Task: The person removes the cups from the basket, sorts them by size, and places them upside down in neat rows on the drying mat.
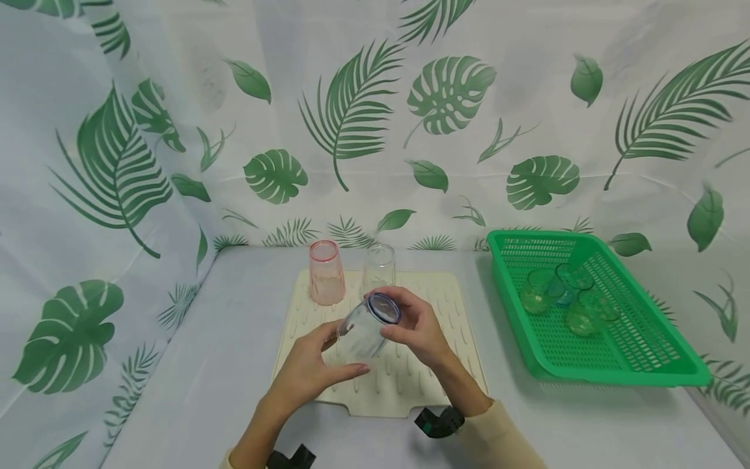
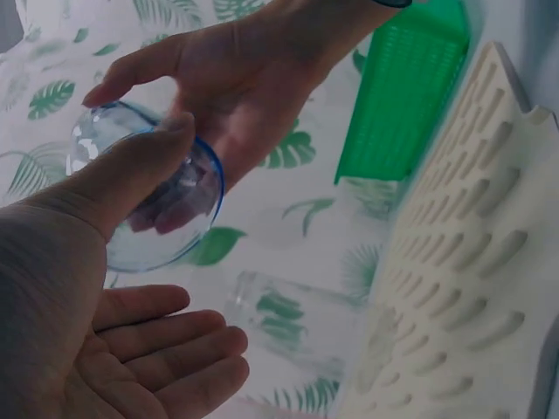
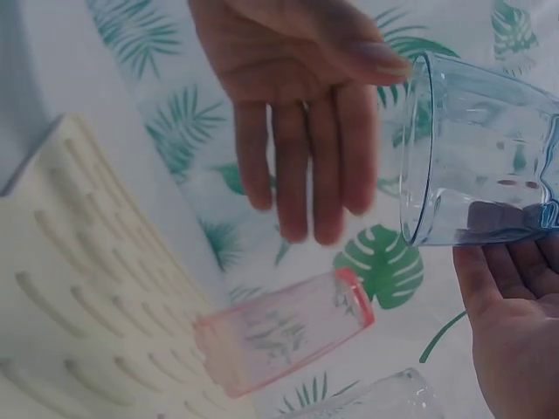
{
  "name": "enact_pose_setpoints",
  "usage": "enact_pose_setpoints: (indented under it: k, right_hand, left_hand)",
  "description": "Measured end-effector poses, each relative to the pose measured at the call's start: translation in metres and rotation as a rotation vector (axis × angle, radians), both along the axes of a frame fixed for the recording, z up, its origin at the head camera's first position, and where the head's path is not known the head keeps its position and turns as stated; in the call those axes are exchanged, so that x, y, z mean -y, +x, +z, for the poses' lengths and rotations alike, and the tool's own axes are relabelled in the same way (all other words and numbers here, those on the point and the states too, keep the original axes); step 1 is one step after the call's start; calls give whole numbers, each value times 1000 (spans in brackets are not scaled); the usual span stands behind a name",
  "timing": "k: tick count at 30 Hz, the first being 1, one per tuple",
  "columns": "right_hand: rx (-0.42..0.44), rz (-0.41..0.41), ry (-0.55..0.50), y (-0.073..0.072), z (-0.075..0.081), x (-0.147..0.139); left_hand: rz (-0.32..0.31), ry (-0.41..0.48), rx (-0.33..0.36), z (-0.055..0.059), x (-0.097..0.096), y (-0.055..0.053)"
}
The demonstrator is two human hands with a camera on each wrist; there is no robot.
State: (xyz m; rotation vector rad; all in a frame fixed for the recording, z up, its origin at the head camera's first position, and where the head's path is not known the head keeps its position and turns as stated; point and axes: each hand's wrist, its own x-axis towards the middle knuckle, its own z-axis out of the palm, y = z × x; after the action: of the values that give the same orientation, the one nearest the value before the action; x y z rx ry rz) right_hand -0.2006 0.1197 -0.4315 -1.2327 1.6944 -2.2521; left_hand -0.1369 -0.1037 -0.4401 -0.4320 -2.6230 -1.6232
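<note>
A clear blue-tinted drinking glass [image 1: 359,335] is tilted above the mat, its thick blue base up toward the right. My right hand [image 1: 417,326] grips it near the base, fingers and thumb on opposite sides. At the mouth end is my left hand [image 1: 307,368], its fingers straight and apart from the thumb. The right wrist view shows the left thumb close to the rim [image 3: 417,148]; whether it touches cannot be told. Behind the hands, a pink-rimmed glass [image 1: 327,277] and a clear glass [image 1: 379,260] stand on the cream draining mat [image 1: 410,387].
On the right sits a green plastic basket [image 1: 615,376] holding several tinted glasses [image 1: 536,298]. A white surface [image 1: 199,371] lies under everything. Behind it hangs a leaf-patterned sheet [image 1: 375,208], with another stretch along the left side.
</note>
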Motion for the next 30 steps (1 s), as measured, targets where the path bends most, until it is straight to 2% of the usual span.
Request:
enact_pose_setpoints:
  k: [8, 13, 17, 20, 25, 30]
  right_hand:
    - [11, -149, 111, -8, 1, 4]
    - [-7, -298, 225, -19, -3, 14]
    - [-10, -408, 339, -28, -7, 25]
    - [-2, -461, 406, -34, -11, 35]
    - [4, -493, 464, -38, -17, 52]
    - [-10, -488, 521, -42, -28, 69]
  left_hand:
    - [216, -149, 59, -15, 35, 16]
    - [291, -227, 84, -27, 55, 24]
    - [310, -297, 89, -39, 66, 27]
    - [301, -363, 100, -48, 72, 27]
    - [273, -430, 154, -62, 78, 25]
    - [257, -492, 204, -69, 79, 24]
